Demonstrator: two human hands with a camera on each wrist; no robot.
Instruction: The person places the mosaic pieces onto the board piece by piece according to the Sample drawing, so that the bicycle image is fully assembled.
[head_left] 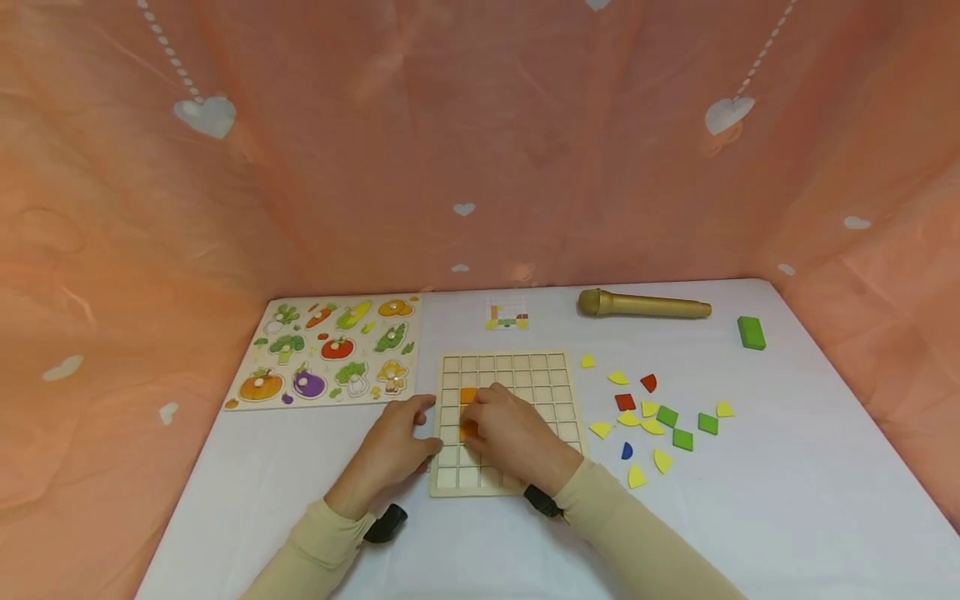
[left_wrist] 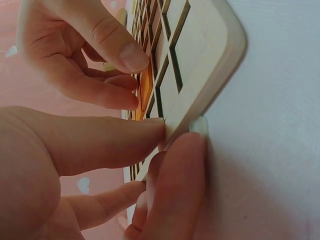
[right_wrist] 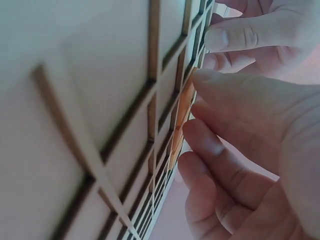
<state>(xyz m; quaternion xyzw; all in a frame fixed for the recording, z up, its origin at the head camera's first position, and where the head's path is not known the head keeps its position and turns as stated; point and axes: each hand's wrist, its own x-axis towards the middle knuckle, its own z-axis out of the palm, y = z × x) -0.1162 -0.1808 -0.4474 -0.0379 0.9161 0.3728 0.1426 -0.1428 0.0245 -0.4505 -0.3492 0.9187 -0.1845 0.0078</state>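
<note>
Sleeves (head_left: 630, 525): both forearms were covered in beige cloth.
Left hand (head_left: 390, 446): the left edge of the grid board (head_left: 480, 492) was pinched between thumb and bent fingers.
Right hand (head_left: 517, 429): thumb and fingers were curled close together, and the nearer orange tile (head_left: 468, 431) was pinched in the second column from the left; how firmly could not be told.
Tile risk: the farther orange tile (head_left: 468, 395), just beyond, could be nudged askew by a stray fingertip.
Board risk: the cells could be shifted under the tile if the left hold was slackened.
Loose pieces: yellow wedges (head_left: 637, 477) and green diamonds (head_left: 682, 439) were scattered right of the board; they could be swept aside by a rightward swing of the sleeve.
Far side: a vegetable puzzle (head_left: 308, 383) was laid left, a pattern card (head_left: 507, 312) centrally, a gold microphone (head_left: 645, 304) right.
</note>
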